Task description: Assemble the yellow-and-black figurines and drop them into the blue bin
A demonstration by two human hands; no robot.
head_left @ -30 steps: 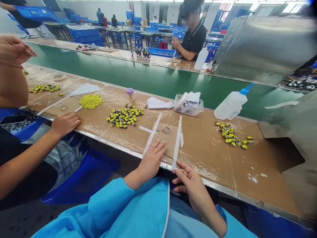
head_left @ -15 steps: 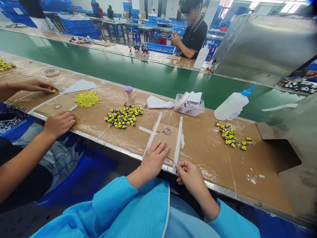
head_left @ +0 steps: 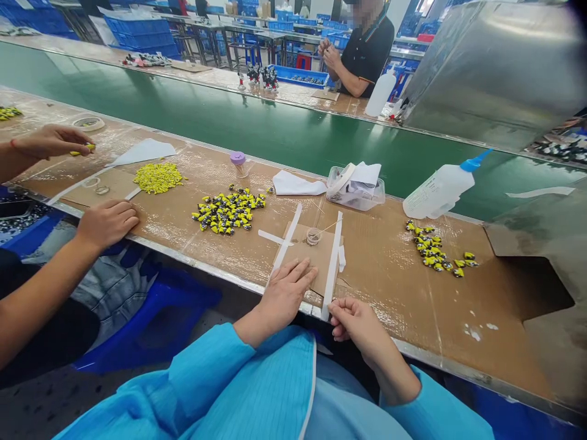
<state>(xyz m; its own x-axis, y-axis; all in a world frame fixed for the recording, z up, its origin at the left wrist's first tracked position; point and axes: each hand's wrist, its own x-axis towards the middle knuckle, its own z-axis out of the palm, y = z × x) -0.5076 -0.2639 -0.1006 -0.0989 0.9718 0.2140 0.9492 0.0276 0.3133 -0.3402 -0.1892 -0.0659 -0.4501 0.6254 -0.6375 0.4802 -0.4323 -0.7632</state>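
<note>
My left hand point(head_left: 287, 292) lies flat, fingers stretched, on a square cardboard piece point(head_left: 300, 235) and the lower end of a white tape strip point(head_left: 287, 241). At the table's front edge my right hand point(head_left: 355, 321) is closed in a pinch, its fingertips against the lower end of another white tape strip point(head_left: 334, 263). What the pinch holds, if anything, cannot be made out. On the cardboard ahead of my left hand sits a small round cup point(head_left: 313, 237) with a thin wooden stick point(head_left: 329, 227) leaning out of it.
Left of the cardboard lies a pile of yellow-and-black pieces point(head_left: 229, 211); a smaller group point(head_left: 431, 247) is to the right. A purple-lidded jar point(head_left: 238, 162), plastic box point(head_left: 356, 194) and glue bottle point(head_left: 438, 192) stand behind. A co-worker's hands point(head_left: 107, 223) are at left, near yellow pieces point(head_left: 158, 177).
The view has shifted slightly. My left hand stays flat, and my right fingertips have edged a little rightward along the tape's end. The co-worker at left has raised a hand with a yellow piece.
</note>
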